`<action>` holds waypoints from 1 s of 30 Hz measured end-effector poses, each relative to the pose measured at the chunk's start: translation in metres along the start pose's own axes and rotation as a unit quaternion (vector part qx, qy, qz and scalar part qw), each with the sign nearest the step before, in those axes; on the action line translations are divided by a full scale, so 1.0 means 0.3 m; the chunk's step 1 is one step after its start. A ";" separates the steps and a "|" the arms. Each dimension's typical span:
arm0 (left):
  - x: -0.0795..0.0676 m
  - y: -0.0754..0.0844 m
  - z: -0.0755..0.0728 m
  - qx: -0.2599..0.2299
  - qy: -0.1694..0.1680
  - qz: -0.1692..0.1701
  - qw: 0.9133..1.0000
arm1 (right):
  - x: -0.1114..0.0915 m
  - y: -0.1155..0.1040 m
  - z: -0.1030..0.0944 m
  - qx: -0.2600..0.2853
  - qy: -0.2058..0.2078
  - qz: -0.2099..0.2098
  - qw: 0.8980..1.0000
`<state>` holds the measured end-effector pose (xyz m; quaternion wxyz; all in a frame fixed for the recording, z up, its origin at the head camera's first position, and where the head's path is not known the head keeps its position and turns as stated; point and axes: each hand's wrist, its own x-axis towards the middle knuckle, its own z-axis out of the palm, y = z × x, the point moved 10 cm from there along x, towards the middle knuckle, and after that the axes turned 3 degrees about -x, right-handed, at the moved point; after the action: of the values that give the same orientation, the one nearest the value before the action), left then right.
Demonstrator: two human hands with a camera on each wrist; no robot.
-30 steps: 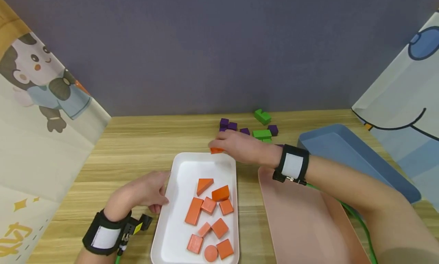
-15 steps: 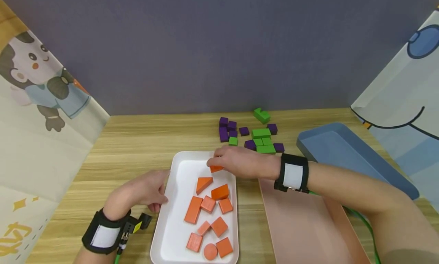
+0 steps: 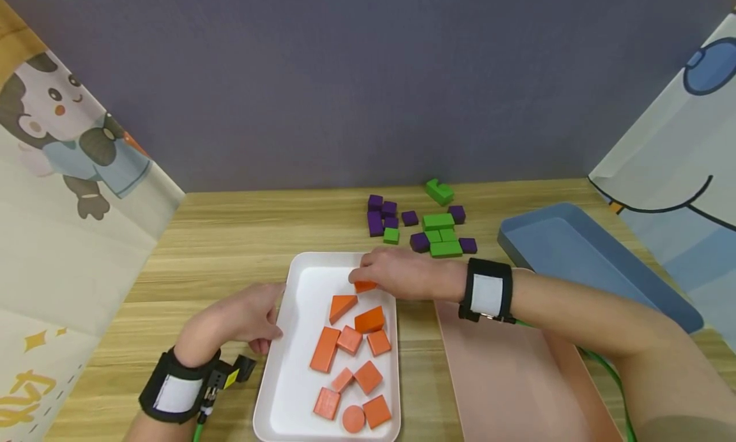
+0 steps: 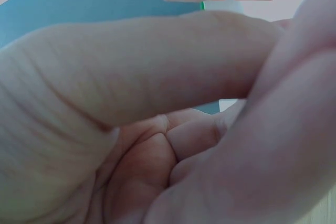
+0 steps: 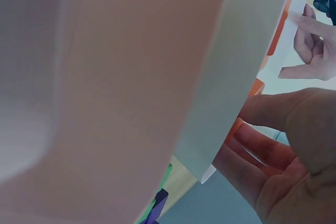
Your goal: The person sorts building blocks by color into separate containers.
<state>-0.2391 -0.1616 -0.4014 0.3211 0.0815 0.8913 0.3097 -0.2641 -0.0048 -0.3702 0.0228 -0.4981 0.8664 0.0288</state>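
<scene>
In the head view a white tray [image 3: 299, 391] holds several orange blocks, among them a triangle [image 3: 343, 306], a long block [image 3: 324, 349] and a round one [image 3: 353, 419]. My right hand [image 3: 397, 273] reaches over the tray's far right corner and pinches an orange block [image 3: 365, 286] between thumb and fingers, low inside the tray. Most of that block is hidden by the fingers; the right wrist view shows only a sliver of it. At the tray's left side my left hand [image 3: 253, 317] grips the rim with curled fingers, which fill the left wrist view [image 4: 157, 72].
Behind the tray lie several purple blocks [image 3: 375, 223] and green blocks [image 3: 438, 222]. A pink tray [image 3: 506, 378] sits to the right, under my right forearm. Farther right is a blue tray [image 3: 586, 257]. A grey panel [image 3: 379, 84] stands at the table's back.
My right hand has come toward me with the orange block, from beyond the tray's far rim down into its far right corner. My left hand stays at the rim.
</scene>
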 end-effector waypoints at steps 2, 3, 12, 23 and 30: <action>0.001 -0.002 0.000 0.001 0.000 -0.002 1.000 | 0.001 0.000 0.005 0.000 -0.002 -0.001 1.000; 0.001 -0.003 0.000 0.001 0.000 -0.004 1.000 | 0.001 0.000 0.007 0.000 -0.003 -0.002 1.000; 0.005 -0.002 -0.008 0.020 0.008 -0.007 1.000 | 0.004 -0.014 0.030 0.005 -0.021 -0.017 1.000; 0.006 -0.003 -0.005 0.019 0.005 -0.009 1.000 | 0.004 -0.030 0.056 0.014 -0.015 -0.033 0.999; 0.003 0.001 -0.005 0.016 0.002 -0.010 1.000 | 0.001 -0.028 0.059 0.017 -0.002 -0.036 0.999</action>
<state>-0.2406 -0.1618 -0.4009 0.3208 0.0768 0.8975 0.2926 -0.2567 -0.0081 -0.3882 0.0341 -0.5288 0.8479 0.0139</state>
